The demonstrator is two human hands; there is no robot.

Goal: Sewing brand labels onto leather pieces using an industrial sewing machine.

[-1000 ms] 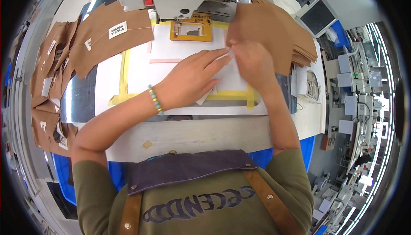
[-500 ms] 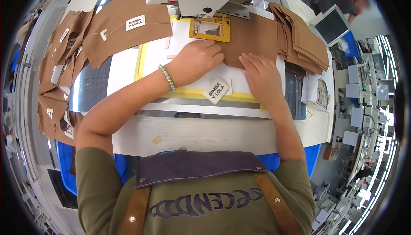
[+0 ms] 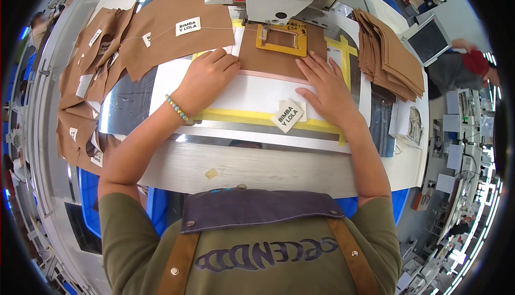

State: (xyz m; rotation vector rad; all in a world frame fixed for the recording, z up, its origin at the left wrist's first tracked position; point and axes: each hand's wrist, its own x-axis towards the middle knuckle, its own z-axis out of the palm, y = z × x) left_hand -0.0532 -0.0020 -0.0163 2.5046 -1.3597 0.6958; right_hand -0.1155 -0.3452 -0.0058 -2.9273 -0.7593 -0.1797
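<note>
one brown panel (image 3: pixel 268 63) part-covered by frame (image 3: pixel 280 51); left hand (image 3: pixel 203 83), grip unclear; right hand (image 3: pixel 329 93) spread

Just behind your left hand (image 3: pixel 209 80), you wear a bracelet of round pale-green and gold beads (image 3: pixel 176 108). Farther back from that hand, your olive-green cloth shirt (image 3: pixel 268 279) has short sleeves (image 3: pixel 126 233) and dark purple lettering (image 3: pixel 254 259); flat brown straps (image 3: pixel 179 257) with round silvery studs (image 3: pixel 354 253) meet a dark purple fabric panel (image 3: pixel 263 210).
</note>
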